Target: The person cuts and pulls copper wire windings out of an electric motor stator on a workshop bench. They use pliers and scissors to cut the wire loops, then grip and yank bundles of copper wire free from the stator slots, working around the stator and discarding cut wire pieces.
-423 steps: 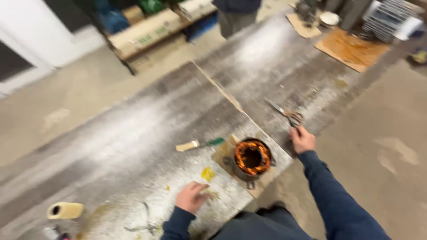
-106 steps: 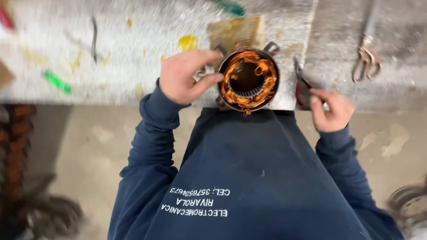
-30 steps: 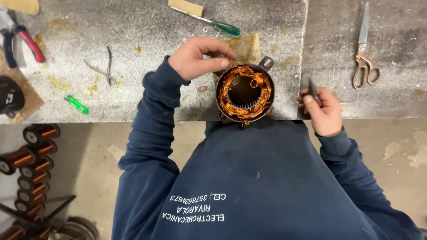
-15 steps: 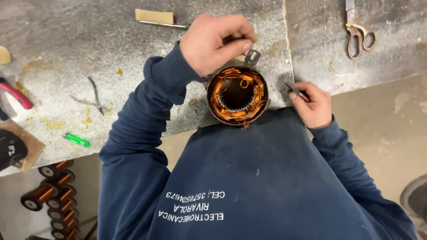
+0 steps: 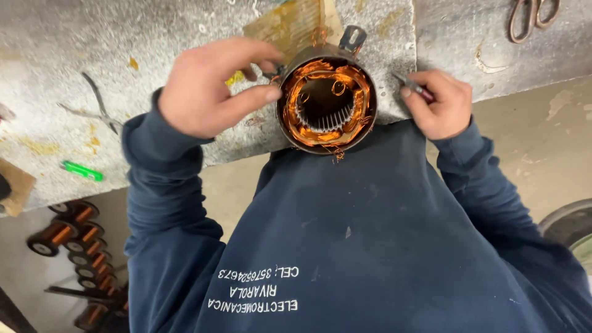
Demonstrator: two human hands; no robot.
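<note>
Holding the round motor part by its rim, the left hand has its grip pinched on the metal edge, thumb on the near side and fingers on the far side. This seems to keep the part from rolling or sliding. The part sits open side up at the near edge of the grey bench, close to the person's body, so the shiny copper wire inside is easy to see. The right hand is curled tight around a small thin tool, and the tool's tip points at the part's right side. Far up the bench lie scissors. To the left lie thin pliers and a little green thing. Spools of copper wire sit on the floor below.
</note>
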